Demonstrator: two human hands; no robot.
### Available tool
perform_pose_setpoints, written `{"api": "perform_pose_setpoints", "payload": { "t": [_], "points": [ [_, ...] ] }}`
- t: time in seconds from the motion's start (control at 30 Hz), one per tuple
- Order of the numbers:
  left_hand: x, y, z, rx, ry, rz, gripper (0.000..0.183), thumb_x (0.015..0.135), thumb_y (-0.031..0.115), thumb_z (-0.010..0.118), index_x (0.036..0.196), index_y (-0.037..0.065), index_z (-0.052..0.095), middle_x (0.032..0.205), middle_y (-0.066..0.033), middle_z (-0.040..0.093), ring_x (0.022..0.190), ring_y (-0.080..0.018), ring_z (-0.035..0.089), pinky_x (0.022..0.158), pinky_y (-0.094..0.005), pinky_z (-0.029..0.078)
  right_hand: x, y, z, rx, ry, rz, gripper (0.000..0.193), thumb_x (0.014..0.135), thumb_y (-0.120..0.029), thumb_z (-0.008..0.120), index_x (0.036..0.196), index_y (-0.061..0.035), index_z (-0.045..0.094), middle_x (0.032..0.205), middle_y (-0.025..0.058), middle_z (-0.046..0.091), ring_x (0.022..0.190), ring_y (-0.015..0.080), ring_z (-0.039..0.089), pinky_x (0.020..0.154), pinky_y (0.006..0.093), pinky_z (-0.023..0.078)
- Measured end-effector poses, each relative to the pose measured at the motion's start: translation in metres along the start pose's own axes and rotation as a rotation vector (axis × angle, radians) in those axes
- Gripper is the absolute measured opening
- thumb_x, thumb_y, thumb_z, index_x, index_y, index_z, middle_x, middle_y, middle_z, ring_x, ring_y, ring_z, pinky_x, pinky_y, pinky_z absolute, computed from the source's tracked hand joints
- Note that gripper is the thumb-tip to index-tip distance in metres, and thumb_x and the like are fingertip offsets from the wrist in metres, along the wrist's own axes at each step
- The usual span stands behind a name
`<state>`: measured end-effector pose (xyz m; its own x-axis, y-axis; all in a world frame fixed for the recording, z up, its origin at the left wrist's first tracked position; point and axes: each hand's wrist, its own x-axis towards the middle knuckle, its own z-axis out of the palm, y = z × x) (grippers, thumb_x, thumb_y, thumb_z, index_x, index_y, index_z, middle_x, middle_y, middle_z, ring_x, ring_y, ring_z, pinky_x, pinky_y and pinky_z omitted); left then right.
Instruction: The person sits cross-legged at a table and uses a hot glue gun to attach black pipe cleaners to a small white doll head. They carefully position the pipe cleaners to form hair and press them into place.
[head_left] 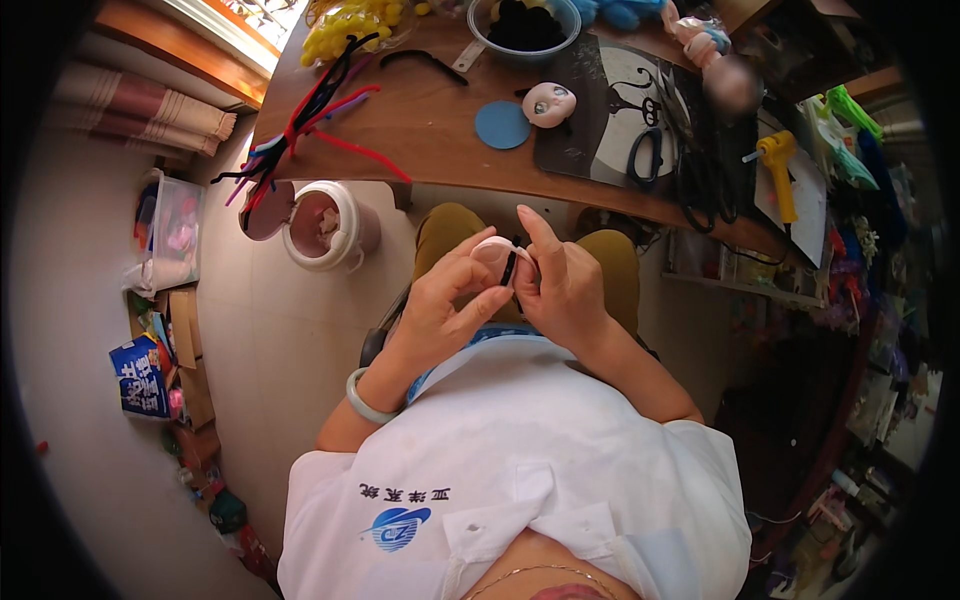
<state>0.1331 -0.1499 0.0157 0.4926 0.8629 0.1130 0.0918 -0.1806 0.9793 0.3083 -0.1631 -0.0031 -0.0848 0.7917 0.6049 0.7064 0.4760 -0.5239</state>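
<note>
My left hand (pixel 450 300) is curled round a small pale pink rounded piece (pixel 489 254), its thumb and fingers on either side. A short black fuzzy strip, like a pipe cleaner (pixel 509 268), runs across the edge of that piece. Against the strip and the pink edge, my right hand (pixel 562 285) pinches with thumb and bent fingers, while its index finger points up and away. Both hands are above my lap, just short of the table edge. Fingers partly cover the piece, so its full shape is hidden.
On the wooden table (pixel 440 150) lie coloured pipe cleaners (pixel 298 130), a blue disc (pixel 502 125), a doll head (pixel 549 104), scissors (pixel 648 155) and a yellow glue gun (pixel 778 175). A clear bowl (pixel 570 45) holds black fuzzy material. Below left stands an open white bin (pixel 345 240).
</note>
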Motion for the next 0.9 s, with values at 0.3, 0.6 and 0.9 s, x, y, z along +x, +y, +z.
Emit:
{"api": "perform_pose_setpoints", "payload": {
  "t": [0.3, 0.6, 0.9],
  "points": [
    [0.001, -0.015, 0.013, -0.141, 0.195, -0.12, 0.011, 0.085, 0.005, 0.065, 0.084, 0.0, 0.056, 0.087, -0.0057, 0.057, 0.071, -0.0109, 0.055, 0.061, -0.0246, 0.045, 0.001, -0.01, -0.011, 0.625, -0.139, 0.472, 0.03, 0.088, -0.007, 0.06, 0.117, -0.0013, 0.054, 0.069, 0.0058, 0.059, 0.061, 0.0119, 0.059, 0.056, 0.025, 0.047],
    [-0.002, -0.013, 0.007, -0.016, 0.104, -0.179, 0.014, 0.083, 0.011, 0.068, 0.08, 0.002, 0.057, 0.077, -0.005, 0.056, 0.064, -0.0118, 0.052, 0.058, -0.0241, 0.043, 0.008, 0.003, -0.013, 0.954, -0.247, 0.713, 0.008, 0.093, -0.01, 0.056, 0.092, -0.0018, 0.055, 0.073, -0.0005, 0.056, 0.065, 0.0055, 0.051, 0.057, 0.0192, 0.041],
    [0.004, -0.006, 0.007, -0.062, 0.043, -0.235, 0.014, 0.083, 0.01, 0.068, 0.083, 0.001, 0.057, 0.086, -0.0067, 0.055, 0.07, -0.011, 0.053, 0.06, -0.0241, 0.045, -0.005, 0.0, 0.004, 0.788, -0.018, 0.601, 0.01, 0.095, -0.012, 0.052, 0.091, -0.0028, 0.051, 0.075, -0.0008, 0.053, 0.061, 0.005, 0.047, 0.053, 0.0197, 0.039]
  ]
}}
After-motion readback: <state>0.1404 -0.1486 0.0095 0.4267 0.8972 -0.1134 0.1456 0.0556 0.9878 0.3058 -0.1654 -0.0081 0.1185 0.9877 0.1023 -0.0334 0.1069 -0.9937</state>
